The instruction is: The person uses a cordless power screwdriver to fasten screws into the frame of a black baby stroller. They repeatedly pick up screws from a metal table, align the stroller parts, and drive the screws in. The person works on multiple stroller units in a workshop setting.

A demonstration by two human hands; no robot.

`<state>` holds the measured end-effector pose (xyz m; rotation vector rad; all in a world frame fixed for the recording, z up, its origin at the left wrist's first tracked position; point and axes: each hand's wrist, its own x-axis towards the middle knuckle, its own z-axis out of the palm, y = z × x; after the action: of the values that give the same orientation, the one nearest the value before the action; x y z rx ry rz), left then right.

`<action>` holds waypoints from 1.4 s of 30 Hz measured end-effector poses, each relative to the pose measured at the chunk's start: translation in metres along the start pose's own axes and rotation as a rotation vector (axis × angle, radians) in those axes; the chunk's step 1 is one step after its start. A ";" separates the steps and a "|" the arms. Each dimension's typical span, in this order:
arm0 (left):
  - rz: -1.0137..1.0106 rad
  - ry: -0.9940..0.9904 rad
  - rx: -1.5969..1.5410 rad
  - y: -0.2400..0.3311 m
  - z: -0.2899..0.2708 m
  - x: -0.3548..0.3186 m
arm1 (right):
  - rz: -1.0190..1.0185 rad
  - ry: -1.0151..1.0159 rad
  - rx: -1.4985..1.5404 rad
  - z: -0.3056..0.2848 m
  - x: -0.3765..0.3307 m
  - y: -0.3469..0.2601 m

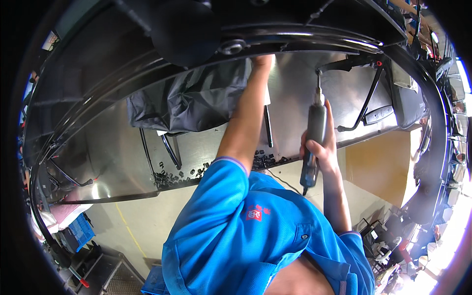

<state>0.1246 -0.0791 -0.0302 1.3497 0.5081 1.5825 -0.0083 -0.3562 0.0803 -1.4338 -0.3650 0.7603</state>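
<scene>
- A steel workbench fills the middle of the view; its upper part is covered by a big black curved frame that arches across the top and runs down the right side, cut off by the dark fisheye rim.
- A crumpled black plastic sheet lies on the bench under the frame, hiding whatever is beneath it.
- The left hand reaches straight up to the frame's underside; only the wrist and heel of the hand show, the fingers lie behind the frame edge, so I cannot tell whether they grip or rest open.
- The right hand is clenched around the grey barrel of an electric screwdriver, held upright above the bench, its bit pointing up toward a black bracket; the tip's contact is too small to make out.
- Small black parts lie scattered along the bench's near edge, too blurred to identify.
</scene>
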 end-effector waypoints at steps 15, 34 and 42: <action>-0.211 -0.278 0.052 -0.054 -0.067 0.016 | -0.091 -0.185 -0.423 0.049 0.137 0.019; -0.411 -0.129 -0.083 -0.037 -0.031 0.029 | -0.080 -0.193 -0.358 0.060 0.155 -0.007; -0.100 -0.498 0.168 0.019 -0.085 0.000 | -0.589 0.029 -0.775 0.052 0.137 0.010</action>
<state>0.0390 -0.0658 -0.0409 1.7473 0.3963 1.0852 0.0542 -0.2271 0.0487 -1.9053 -1.0853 0.0948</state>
